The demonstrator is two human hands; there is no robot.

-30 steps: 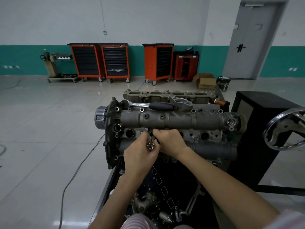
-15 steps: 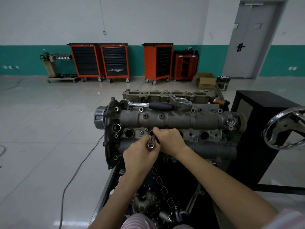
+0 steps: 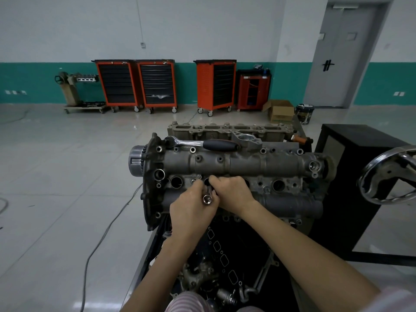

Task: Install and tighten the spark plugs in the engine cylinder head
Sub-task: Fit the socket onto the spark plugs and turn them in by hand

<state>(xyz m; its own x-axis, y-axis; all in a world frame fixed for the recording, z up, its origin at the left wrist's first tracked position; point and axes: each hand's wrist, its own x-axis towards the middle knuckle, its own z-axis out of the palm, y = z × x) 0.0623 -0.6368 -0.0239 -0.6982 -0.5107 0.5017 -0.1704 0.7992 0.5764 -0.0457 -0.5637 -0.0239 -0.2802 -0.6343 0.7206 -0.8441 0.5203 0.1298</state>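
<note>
Both forearms reached forward over the engine and met at the middle of the cylinder head (image 3: pixel 236 164). The left hand (image 3: pixel 191 209) lay knuckles up, its fingers curled round a spark plug socket (image 3: pixel 207 198) whose chrome open end faced the camera (the shaft below it was mostly hidden by the fingers). The right hand (image 3: pixel 234 192) sat just beside it, touching it, with the fingers bent down and pinching at the lower part of the same tool right over the second plug well from the left; whether a spark plug sat in the socket could not be told. The first plug well (image 3: pixel 176 182) stood open to the left of the hands and another open well (image 3: pixel 278 185) to their right. A ratchet wrench (image 3: pixel 202 144) with a black grip lay along the top far edge of the head, well apart from both hands. Compared with half a second and a second earlier, the hands had stayed at the same well with the same grip, the socket tipped only slightly, and the ratchet had not moved. Orange tool carts (image 3: pixel 137 83) stood along the far wall.
</note>
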